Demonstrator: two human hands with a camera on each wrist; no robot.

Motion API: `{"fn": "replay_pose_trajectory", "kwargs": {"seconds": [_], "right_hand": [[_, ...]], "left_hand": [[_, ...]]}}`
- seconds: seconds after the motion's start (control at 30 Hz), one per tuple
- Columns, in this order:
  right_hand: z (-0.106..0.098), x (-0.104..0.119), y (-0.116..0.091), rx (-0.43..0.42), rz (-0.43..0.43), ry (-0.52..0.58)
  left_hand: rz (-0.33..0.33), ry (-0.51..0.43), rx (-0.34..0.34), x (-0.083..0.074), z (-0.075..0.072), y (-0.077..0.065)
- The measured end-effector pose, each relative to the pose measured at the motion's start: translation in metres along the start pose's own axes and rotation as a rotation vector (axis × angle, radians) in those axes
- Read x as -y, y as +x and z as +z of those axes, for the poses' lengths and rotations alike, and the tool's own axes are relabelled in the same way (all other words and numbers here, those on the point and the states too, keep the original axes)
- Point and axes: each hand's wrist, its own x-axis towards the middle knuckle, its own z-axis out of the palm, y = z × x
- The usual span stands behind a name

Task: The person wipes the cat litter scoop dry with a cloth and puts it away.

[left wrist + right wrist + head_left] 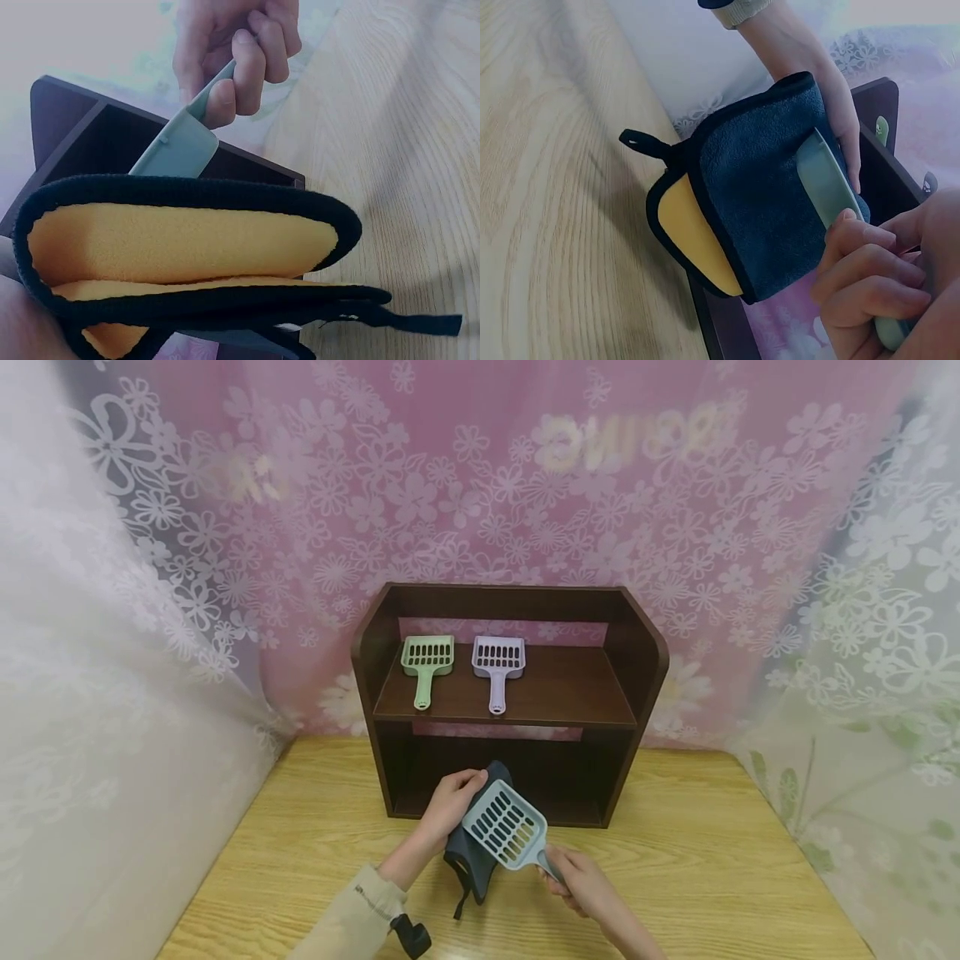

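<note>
A blue-grey slotted litter scoop (506,825) is held by its handle in my right hand (581,885), its head tilted up to the left. My left hand (450,806) grips a folded dark blue cloth (468,860) with a hanging loop, just behind the scoop's head. In the left wrist view, the cloth's yellow inner side (187,240) shows between dark edges. The right wrist view has the scoop (829,180) against or very near the cloth's fuzzy blue face (757,187); whether they touch I cannot tell.
A dark brown two-tier shelf (502,722) stands on the wooden table (690,860) beyond my hands. On its upper board lie a green scoop (427,660) and a lilac scoop (498,664), handles toward me. Flowered curtains (487,485) surround the table.
</note>
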Motion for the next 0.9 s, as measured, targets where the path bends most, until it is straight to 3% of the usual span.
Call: {"fn": "replay_pose_trajectory", "kwargs": {"seconds": [0.33, 0.63, 0.77, 0.9], "right_hand": [[-0.014, 0.004, 0.000, -0.012, -0.010, 0.030], [-0.030, 0.010, -0.006, -0.044, 0.024, 0.034], [-0.038, 0.014, -0.010, -0.062, 0.028, 0.059], [-0.045, 0.021, -0.016, -0.057, 0.006, 0.082]], "left_hand": [[0.062, 0.077, 0.011, 0.004, -0.004, -0.008], [0.127, 0.083, 0.103, 0.014, -0.012, -0.010], [0.173, 0.150, 0.136, 0.021, -0.015, -0.010], [0.269, 0.263, 0.129, 0.027, -0.015, -0.010]]}}
